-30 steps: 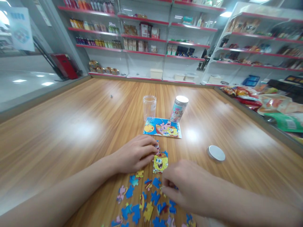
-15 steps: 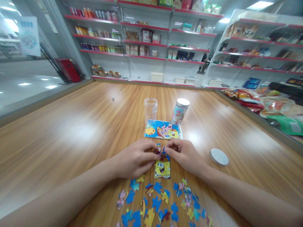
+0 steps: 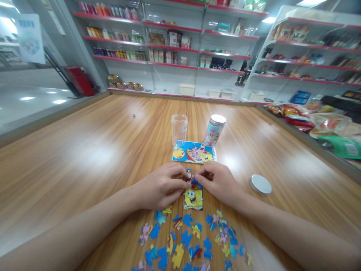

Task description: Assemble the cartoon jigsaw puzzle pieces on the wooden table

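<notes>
A small joined patch of cartoon jigsaw (image 3: 193,198) lies on the wooden table (image 3: 84,158) in front of me. My left hand (image 3: 160,186) pinches the patch's top left edge. From the other side, my right hand (image 3: 218,181) pinches a small puzzle piece (image 3: 193,179) against the top of the patch. Both hands have their fingers closed, fingertips almost meeting. Several loose blue, yellow and pink pieces (image 3: 186,241) are scattered near me, below the hands. The printed picture card (image 3: 194,151) lies just beyond the hands.
Behind the card stand a clear plastic jar (image 3: 179,128) without a lid and a printed tube with a silver cap (image 3: 214,130). A round silver lid (image 3: 260,184) lies to the right. Snack bags (image 3: 316,120) line the right edge; shop shelves (image 3: 175,49) stand behind.
A second ago my right hand was low among the loose pieces; it came up with a piece to the top of the joined patch. My left hand stayed on the patch.
</notes>
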Available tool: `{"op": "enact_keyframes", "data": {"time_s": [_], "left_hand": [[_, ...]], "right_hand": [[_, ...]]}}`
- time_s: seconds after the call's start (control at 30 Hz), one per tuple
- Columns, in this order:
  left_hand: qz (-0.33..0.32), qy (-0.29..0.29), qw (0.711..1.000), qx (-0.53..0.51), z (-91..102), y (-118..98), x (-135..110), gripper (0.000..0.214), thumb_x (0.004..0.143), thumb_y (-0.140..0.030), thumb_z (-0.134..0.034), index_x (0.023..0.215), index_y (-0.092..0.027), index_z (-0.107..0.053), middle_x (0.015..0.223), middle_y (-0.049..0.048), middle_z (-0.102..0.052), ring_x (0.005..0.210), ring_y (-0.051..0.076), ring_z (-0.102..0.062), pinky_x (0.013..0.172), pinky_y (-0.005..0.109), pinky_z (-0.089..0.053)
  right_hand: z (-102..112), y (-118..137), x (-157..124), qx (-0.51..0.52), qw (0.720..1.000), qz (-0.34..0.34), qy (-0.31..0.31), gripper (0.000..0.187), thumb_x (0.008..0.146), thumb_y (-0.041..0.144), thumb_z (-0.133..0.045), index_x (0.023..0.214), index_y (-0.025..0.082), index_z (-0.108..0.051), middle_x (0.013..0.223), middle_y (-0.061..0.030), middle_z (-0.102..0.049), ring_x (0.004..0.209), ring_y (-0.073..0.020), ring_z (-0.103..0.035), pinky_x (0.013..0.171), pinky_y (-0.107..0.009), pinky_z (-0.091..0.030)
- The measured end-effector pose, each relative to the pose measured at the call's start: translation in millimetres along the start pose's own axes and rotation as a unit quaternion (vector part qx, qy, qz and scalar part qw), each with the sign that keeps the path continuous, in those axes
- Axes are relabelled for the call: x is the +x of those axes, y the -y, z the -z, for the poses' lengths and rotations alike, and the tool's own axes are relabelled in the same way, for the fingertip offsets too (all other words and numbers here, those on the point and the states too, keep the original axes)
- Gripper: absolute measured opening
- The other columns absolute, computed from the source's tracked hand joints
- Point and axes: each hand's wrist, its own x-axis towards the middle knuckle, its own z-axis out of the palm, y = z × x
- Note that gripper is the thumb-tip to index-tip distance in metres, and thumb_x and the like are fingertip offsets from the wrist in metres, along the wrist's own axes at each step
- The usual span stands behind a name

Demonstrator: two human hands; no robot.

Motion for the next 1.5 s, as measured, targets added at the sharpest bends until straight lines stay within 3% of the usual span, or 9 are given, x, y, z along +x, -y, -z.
{"op": "enact_keyframes", "data": {"time_s": [0.57,0.77,1.5], "left_hand": [[-0.009,-0.006,1.0,0.008,-0.7,0.8,-0.2,0.032,0.091,-0.011,-0.059,0.119,-0.021,-0.07,0.115,0.0123,-0.063,0.108,0.024,-0.06,0.095,0.045,-0.055],[-0.014,-0.011,1.0,0.009,-0.2,0.3,0.1,0.031,0.091,-0.011,-0.059,0.119,-0.021,-0.07,0.114,0.0121,-0.064,0.108,0.024,-0.061,0.096,0.044,-0.056],[-0.01,-0.001,1.0,0.022,0.9,-1.8,2.3,0.034,0.092,-0.012,-0.056,0.124,-0.018,-0.066,0.116,0.013,-0.063,0.111,0.025,-0.059,0.098,0.046,-0.054]], "right_hand": [[-2.7,-1.9,-1.9,-0.024,1.0,0.01,-0.009,0.012,0.088,0.02,-0.071,0.075,0.019,-0.07,0.077,-0.0003,-0.062,0.075,-0.015,-0.058,0.067,-0.028,-0.042],[-2.8,-1.1,-4.7,-0.001,0.999,0.027,-0.02,0.007,0.088,0.015,-0.066,0.084,0.019,-0.071,0.08,-0.0003,-0.061,0.072,-0.0133,-0.057,0.065,-0.026,-0.043],[-3.1,-2.3,-5.5,-0.013,0.999,0.032,0.009,0.013,0.091,0.018,-0.067,0.093,0.024,-0.078,0.084,-0.0016,-0.062,0.079,-0.0154,-0.06,0.072,-0.029,-0.046]]}}
